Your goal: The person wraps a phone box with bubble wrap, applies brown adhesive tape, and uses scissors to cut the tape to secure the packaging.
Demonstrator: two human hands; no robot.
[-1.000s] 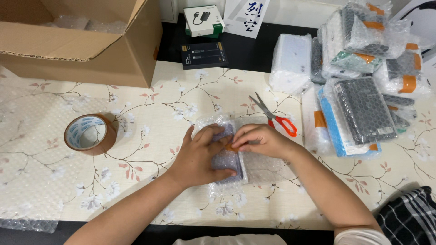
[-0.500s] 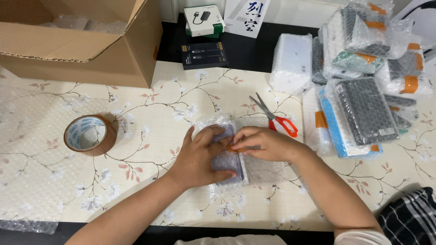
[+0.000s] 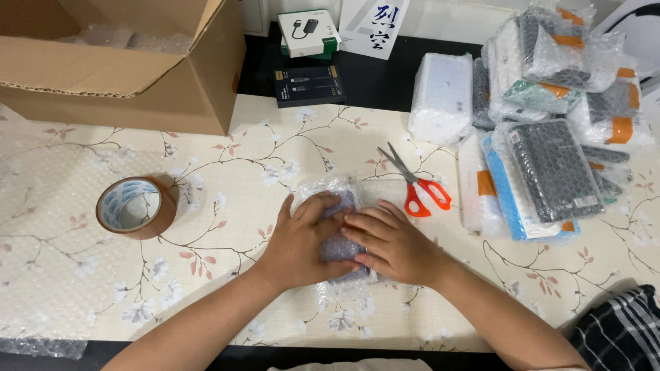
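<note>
The fingers [image 3: 317, 206] of the left hand [image 3: 299, 240] are spread flat and pressed down on a small bubble-wrapped package [image 3: 337, 237], which lies on the table near the front edge, a little right of the middle. The fingers [image 3: 368, 230] of the right hand [image 3: 395, 247] are laid straight and close together across the right side of the same package, pointing left, their tips just beside those of the left hand. Nothing is gripped; the package is held down under both open palms. The wrap is seen bulging out beyond the hands at the far and near ends.

Both forearms are brought in from the near edge, angled toward each other. The table [image 3: 275, 151] is covered with a cream cloth printed with branches and blossoms. A roll of brown tape [image 3: 132, 206] is set to the left, well apart from the hands. Red-handled scissors [image 3: 416, 185] are placed just beyond the right hand. An open cardboard box [image 3: 117, 69] is stood at the far left, and a pile of wrapped parcels [image 3: 550, 130] is stacked at the far right. A sheet of bubble wrap [image 3: 41, 275] is spread over the left part of the cloth.
</note>
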